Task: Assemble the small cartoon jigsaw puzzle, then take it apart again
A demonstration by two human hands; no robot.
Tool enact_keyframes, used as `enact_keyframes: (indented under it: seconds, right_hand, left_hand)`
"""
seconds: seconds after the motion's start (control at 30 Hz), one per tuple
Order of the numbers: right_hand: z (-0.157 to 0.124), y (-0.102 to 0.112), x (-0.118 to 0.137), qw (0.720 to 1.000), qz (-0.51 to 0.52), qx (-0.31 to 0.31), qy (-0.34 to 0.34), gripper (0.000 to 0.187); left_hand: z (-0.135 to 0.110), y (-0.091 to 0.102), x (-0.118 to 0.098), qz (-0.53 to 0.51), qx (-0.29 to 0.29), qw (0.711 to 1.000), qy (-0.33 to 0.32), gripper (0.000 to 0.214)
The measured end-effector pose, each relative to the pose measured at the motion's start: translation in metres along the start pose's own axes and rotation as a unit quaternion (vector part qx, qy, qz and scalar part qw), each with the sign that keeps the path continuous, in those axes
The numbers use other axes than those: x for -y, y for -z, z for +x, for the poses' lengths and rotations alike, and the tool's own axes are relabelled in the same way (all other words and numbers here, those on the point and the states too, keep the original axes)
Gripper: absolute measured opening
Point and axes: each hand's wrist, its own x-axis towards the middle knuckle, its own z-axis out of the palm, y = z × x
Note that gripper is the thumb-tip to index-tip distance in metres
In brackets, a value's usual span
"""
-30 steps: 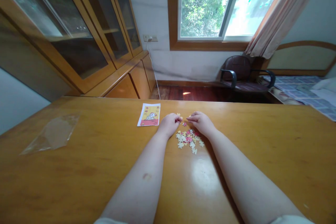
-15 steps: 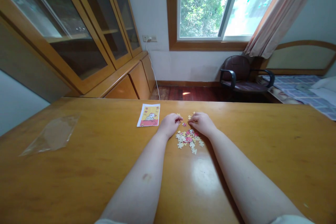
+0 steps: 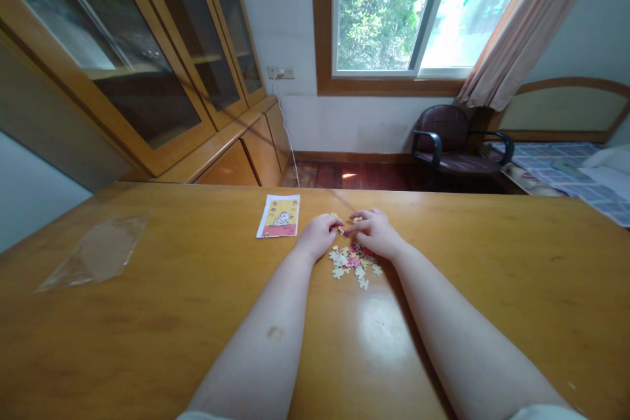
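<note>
On the tabletop, a loose pile of jigsaw puzzle pieces [image 3: 352, 261] lies just nearer to me than my hands, some pink, some yellow, many pale side up. My left hand [image 3: 317, 233] is curled at the left, thumb and fingers pinched on a small puzzle piece [image 3: 340, 230] that they mostly hide. Across from it, my right hand [image 3: 376, 233] has its fingers stretched and apart, the index fingertip reaching to the pieces between both hands. A few yellow pieces [image 3: 357, 219] show under its fingers. Left of my left hand lies a picture card [image 3: 280, 216] with a white animal on yellow and pink.
A clear plastic bag [image 3: 101, 249] lies flat on the left of the wooden table [image 3: 197, 341]. Beyond the far edge are a glass-door cabinet [image 3: 197, 118], an office chair [image 3: 450, 138], a bed [image 3: 566, 157] and a window.
My right hand has opened its fingers and shifted slightly left and over the pieces, covering some of the pile's upper edge. My left hand stays almost in place.
</note>
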Motion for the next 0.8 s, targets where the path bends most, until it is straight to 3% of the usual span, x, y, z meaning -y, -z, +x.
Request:
enact_keyframes:
  seconds: [0.13, 0.33, 0.43, 0.6, 0.8]
  right_hand:
    - [-0.001, -0.001, 0.001, 1.000, -0.020, 0.008, -0.016, 0.028]
    - [0.001, -0.005, -0.011, 0.989, -0.047, -0.088, -0.107, 0.021]
    - [0.002, -0.005, -0.008, 0.995, -0.011, -0.077, -0.063, 0.023]
    - [0.003, -0.006, 0.002, 0.999, 0.032, -0.017, -0.018, 0.045]
    - [0.004, -0.007, 0.001, 0.999, 0.027, -0.023, -0.027, 0.024]
  left_hand:
    - [0.000, 0.001, -0.001, -0.002, -0.010, 1.000, -0.004, 0.024]
    - [0.000, 0.000, 0.000, -0.007, -0.009, 1.000, -0.005, 0.025]
    - [-0.001, -0.002, 0.001, -0.028, -0.006, 0.999, -0.020, 0.024]
    - [-0.002, -0.003, -0.001, -0.053, 0.004, 0.998, -0.023, 0.025]
    - [-0.001, -0.003, -0.001, -0.025, 0.003, 0.999, -0.020, 0.028]
